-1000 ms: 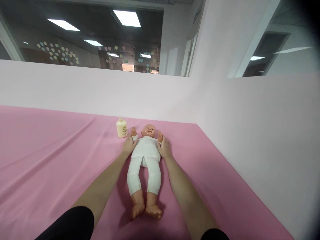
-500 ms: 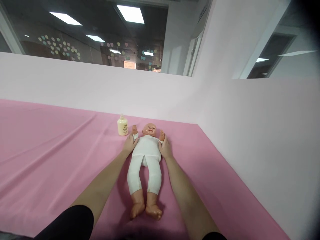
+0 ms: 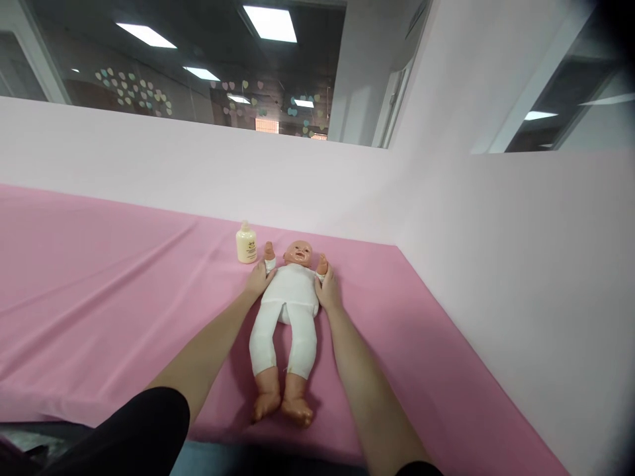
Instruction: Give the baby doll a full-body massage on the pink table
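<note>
A baby doll (image 3: 292,287) with a white cloth body lies on its back on the pink sheet (image 3: 124,277), head toward the wall and feet toward me. Its forearms point up beside its head. My left hand (image 3: 258,279) is wrapped round the doll's arm on the left, thumb toward the chest. On the other side, my right hand (image 3: 328,289) grips the doll's other arm in the same way. The undersides of both hands are hidden. Close beyond my left hand stands a pale yellow pump bottle (image 3: 247,246), upright and untouched.
A white wall (image 3: 198,172) with a window (image 3: 208,66) rises behind the sheet's far edge. Another white wall (image 3: 536,277) runs along the right side. The near edge of the padded surface shows at the bottom, with a dark gap below it.
The view has tilted and shifted slightly, so more of the near edge shows. Both hands stay on the doll's arms, and the bottle stands where it was.
</note>
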Tool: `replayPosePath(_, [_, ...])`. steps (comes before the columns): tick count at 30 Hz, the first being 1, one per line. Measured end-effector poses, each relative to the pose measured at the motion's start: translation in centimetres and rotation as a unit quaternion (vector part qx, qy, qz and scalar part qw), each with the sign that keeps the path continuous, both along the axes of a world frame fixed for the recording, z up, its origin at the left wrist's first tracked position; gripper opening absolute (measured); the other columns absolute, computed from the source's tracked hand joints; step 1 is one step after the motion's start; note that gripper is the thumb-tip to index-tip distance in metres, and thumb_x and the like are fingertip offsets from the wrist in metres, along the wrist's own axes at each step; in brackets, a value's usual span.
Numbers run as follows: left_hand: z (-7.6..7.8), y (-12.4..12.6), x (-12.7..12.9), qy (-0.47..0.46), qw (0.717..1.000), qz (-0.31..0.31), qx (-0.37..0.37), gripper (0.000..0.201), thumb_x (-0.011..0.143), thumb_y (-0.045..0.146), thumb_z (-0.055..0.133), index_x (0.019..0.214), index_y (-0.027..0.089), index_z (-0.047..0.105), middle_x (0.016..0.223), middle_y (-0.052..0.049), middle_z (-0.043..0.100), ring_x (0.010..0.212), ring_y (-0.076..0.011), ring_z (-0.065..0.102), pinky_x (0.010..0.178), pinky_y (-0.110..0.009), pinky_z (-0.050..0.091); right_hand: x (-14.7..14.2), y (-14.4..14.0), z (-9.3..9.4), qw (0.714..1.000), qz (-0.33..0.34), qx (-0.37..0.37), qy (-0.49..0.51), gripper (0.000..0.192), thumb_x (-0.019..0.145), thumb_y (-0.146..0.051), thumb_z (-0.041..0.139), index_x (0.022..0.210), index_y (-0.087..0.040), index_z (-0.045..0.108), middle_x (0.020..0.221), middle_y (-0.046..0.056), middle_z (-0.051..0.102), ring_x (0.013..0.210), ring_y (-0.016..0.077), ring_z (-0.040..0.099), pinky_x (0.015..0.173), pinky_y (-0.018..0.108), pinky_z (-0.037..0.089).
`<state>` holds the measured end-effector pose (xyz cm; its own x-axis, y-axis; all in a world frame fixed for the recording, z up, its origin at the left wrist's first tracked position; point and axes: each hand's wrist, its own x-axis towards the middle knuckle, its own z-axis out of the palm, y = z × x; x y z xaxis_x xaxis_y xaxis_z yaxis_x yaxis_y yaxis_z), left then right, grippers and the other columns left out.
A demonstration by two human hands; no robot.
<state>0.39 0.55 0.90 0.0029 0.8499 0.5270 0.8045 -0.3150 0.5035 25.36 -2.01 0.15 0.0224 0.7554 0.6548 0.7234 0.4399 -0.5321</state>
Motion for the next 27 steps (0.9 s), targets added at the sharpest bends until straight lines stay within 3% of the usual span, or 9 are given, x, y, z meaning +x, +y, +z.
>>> replayPosePath(7, [-0.4, 0.4, -0.1, 0.012, 0.999, 0.028, -0.034, 0.06, 0.084, 0.041, 0.047, 0.132, 0.008, 0.031, 0.116, -0.021, 0.057, 0.107, -0.0325, 0.056, 0.084, -0.042, 0.047, -0.1, 0.4, -0.3, 1.0, 0.007, -0.015, 0.024, 0.063, 0.083, -0.025, 0.046, 0.139, -0.008, 0.023, 0.127, 0.022, 0.049, 0.116, 0.031, 0.05, 0.092, 0.045, 0.044])
replayPosePath(15, [-0.1, 0.2, -0.1, 0.002, 0.998, 0.047, -0.052, 0.065, 0.081, 0.042, 0.052, 0.134, 0.011, 0.03, 0.116, -0.019, 0.056, 0.105, -0.0327, 0.058, 0.081, -0.041, 0.048, 0.2, 1.3, -1.4, 0.996, 0.02, -0.044, 0.076, 0.07, 0.083, -0.02, 0.039, 0.144, -0.008, 0.007, 0.135, 0.025, 0.041, 0.119, 0.0319, 0.048, 0.088, 0.046, 0.046])
replayPosePath(23, [0.0, -0.1, 0.0, -0.03, 0.998, 0.001, -0.051, 0.064, 0.081, 0.036, 0.051, 0.135, 0.013, 0.027, 0.12, -0.017, 0.054, 0.104, -0.0309, 0.057, 0.082, -0.041, 0.048, 0.9, 1.2, -1.2, 0.997, 0.015, -0.058, 0.055, 0.062, 0.085, -0.018, 0.033, 0.144, -0.015, 0.016, 0.135, 0.017, 0.044, 0.118, 0.0257, 0.05, 0.09, 0.043, 0.046])
replayPosePath(27, [0.0, -0.4, 0.1, -0.065, 0.996, -0.052, -0.025, 0.055, 0.08, 0.029, 0.049, 0.13, 0.014, 0.034, 0.114, -0.013, 0.057, 0.103, -0.0273, 0.057, 0.086, -0.041, 0.048, 1.5, 1.1, -1.4, 0.998, 0.012, -0.056, 0.005, 0.063, 0.086, -0.019, 0.033, 0.146, -0.017, 0.011, 0.13, 0.014, 0.05, 0.116, 0.0239, 0.052, 0.089, 0.04, 0.047])
